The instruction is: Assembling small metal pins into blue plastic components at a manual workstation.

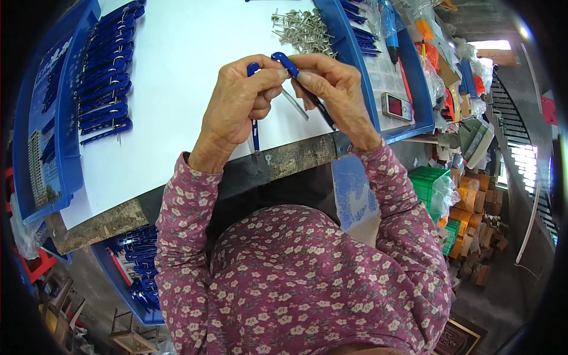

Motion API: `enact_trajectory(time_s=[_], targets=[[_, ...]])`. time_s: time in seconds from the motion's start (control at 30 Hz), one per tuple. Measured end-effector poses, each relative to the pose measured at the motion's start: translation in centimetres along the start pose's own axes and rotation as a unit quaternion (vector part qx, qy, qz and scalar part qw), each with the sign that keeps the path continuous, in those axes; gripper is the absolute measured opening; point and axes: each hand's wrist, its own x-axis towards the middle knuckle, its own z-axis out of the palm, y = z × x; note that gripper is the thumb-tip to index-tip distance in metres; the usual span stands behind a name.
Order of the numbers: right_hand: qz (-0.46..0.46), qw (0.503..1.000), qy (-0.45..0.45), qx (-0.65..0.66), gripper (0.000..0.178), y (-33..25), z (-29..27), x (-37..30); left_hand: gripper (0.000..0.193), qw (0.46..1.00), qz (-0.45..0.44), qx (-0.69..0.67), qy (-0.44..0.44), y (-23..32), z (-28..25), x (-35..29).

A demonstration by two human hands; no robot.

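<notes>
1. Working over a desk (177, 89) with a white top and a worn wooden front edge.
2. Flanked by blue trays on both sides: bearing more blue pieces in the left tray (77, 171), and in the right tray (408, 131) too; set lower, beside the desk's front edge, with a third tray (121, 299) full of them.
3. Lined up in a long row of blue handles (106, 77) along the desk's left part.
4. Held near each other above the front edge: the left hand (231, 106), with fingers folded on a blue handle (255, 133); the right hand (343, 89), with thumb and fingers clamped on a blue-and-black handle (322, 109).
5. Piled just beyond the hands in a heap of metal pins (305, 32).
6. Laid in the right tray with a phone (396, 106).
7. Slanting below the fingertips with a thin metal rod (296, 105); cannot tell by which hand held.
</notes>
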Motion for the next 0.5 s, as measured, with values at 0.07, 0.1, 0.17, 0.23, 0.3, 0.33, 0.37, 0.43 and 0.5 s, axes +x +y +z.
enact_trajectory(time_s=[0.07,0.1,0.17,0.23,0.3,0.33,0.37,0.43,0.5], targets=[[-0.054,0.992,0.078,-0.079,0.024,0.2,1.3,-0.2,0.013,1.0,0.001,0.018,0.008,0.0,0.1,-0.1],[-0.137,0.968,0.12,-0.174,0.025,0.8,1.6,-0.2,0.016,0.999,0.002,0.036,0.015,0.0,0.1,-0.1],[-0.084,0.988,0.1,-0.087,0.025,0.6,0.9,-0.3,0.018,0.999,0.007,0.034,0.008,-0.1,0.0,0.0],[-0.033,0.997,0.069,0.01,0.027,1.0,0.3,-0.1,0.02,0.999,0.013,0.032,0.003,-0.1,0.0,-0.1],[-0.024,0.994,0.063,0.081,0.029,1.5,0.1,-0.2,0.021,1.0,0.006,0.014,-0.009,0.0,0.3,0.0],[-0.014,0.987,0.056,0.153,0.031,1.6,0.0,-0.2,0.021,1.0,0.005,0.014,-0.011,-0.1,0.3,0.1],[-0.014,0.986,0.056,0.153,0.031,1.7,0.0,-0.2,0.02,1.0,0.006,0.016,-0.008,-0.1,0.2,0.1],[0.015,0.973,0.029,0.227,0.033,1.9,-0.1,-0.2,0.02,1.0,0.006,0.018,-0.006,-0.2,0.1,0.1],[0.018,0.973,0.02,0.231,0.034,1.9,0.0,-0.1,0.019,1.0,0.012,0.013,-0.01,-0.3,0.1,0.1]])
